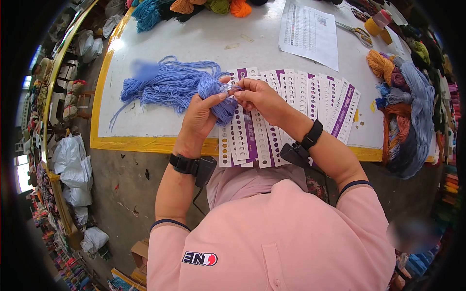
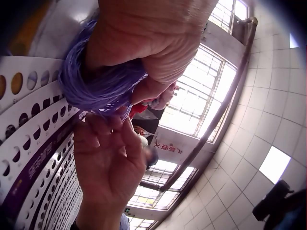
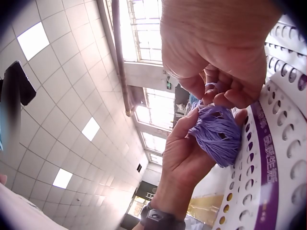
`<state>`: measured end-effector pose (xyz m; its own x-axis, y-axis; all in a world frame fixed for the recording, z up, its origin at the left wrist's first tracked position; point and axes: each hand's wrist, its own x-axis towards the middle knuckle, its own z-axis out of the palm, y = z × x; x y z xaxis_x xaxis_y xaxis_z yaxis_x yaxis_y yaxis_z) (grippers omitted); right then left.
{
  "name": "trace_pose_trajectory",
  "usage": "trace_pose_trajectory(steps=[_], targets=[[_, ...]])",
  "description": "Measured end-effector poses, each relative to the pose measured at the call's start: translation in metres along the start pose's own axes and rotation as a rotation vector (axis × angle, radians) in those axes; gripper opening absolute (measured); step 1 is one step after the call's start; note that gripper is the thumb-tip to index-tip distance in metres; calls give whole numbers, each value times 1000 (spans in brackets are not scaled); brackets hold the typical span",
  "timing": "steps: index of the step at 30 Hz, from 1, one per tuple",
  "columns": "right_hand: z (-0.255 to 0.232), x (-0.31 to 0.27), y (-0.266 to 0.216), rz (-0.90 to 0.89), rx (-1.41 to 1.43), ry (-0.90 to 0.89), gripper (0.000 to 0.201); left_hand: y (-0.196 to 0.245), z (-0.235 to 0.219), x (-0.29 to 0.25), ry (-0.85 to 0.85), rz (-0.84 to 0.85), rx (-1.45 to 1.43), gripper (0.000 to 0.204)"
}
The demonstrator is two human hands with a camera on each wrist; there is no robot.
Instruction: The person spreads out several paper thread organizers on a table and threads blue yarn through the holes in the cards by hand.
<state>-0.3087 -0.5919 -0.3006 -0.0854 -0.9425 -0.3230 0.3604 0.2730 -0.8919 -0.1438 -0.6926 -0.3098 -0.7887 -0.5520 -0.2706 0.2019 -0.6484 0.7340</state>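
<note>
A bundle of blue-violet yarn [image 1: 165,87] lies across the white table, its looped right end raised in the left hand [image 1: 201,114]. That hand curls round the loop, with the thumb along its near side, as the right wrist view also shows with the yarn [image 3: 218,136] against the palm. The right hand [image 1: 262,99] pinches a few strands at the end of the loop, its fingertips close to the left thumb. In the left wrist view the right hand [image 2: 108,163] holds strands just below the yarn loop [image 2: 96,86].
Punched white and purple cards [image 1: 301,92] are fanned out under and beside the hands. A printed sheet [image 1: 310,36], scissors [image 1: 359,34] and a yellow spool [image 1: 374,26] lie at the back right. Colored yarn hangs over the right edge [image 1: 412,111]; more skeins [image 1: 218,6] lie at the back.
</note>
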Motion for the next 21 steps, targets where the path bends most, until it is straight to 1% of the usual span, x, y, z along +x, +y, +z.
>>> trace_pose_trajectory(steps=[3,6,9,12,15,18,21], targets=[[-1,1,-1,8,0,-12,14,2,3,-2,-1,-8,-11,45],[14,-1,-7,-106,65,45,17,1,8,-4,39,24,21,42],[7,8,0,-160,-56,-1,25,-3,2,-1,40,19,58,39],[4,8,-3,-28,44,-18,21,-3,-2,-1,22,-4,73,32],[-1,8,1,-2,62,-52,20,-4,-3,-1,51,8,69,29],[-1,6,-1,2,152,-11,15,-1,-1,-3,111,-20,9,28],[-4,6,-1,22,313,-11,15,-2,-21,1,56,-28,-237,33]])
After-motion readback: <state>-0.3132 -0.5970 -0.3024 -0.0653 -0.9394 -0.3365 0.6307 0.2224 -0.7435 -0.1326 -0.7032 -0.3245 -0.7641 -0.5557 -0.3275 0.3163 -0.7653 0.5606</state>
